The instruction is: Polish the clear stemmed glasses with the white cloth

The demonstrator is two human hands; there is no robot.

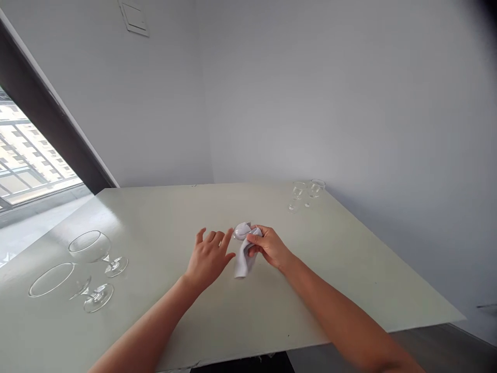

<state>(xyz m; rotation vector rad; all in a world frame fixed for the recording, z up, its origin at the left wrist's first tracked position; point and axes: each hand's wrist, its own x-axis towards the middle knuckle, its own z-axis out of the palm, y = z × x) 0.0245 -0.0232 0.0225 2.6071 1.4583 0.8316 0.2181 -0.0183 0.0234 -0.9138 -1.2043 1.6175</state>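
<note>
Right hand (267, 245) pinches the white cloth (243, 262) between thumb and fingers; left hand (208, 257), fingers spread, extends left of this grip.

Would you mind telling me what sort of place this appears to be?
Probably a plain indoor room, perhaps in a home or small office: a window lets in daylight, a switch-like plate is on the wall, and a pale table stands nearby.
</note>
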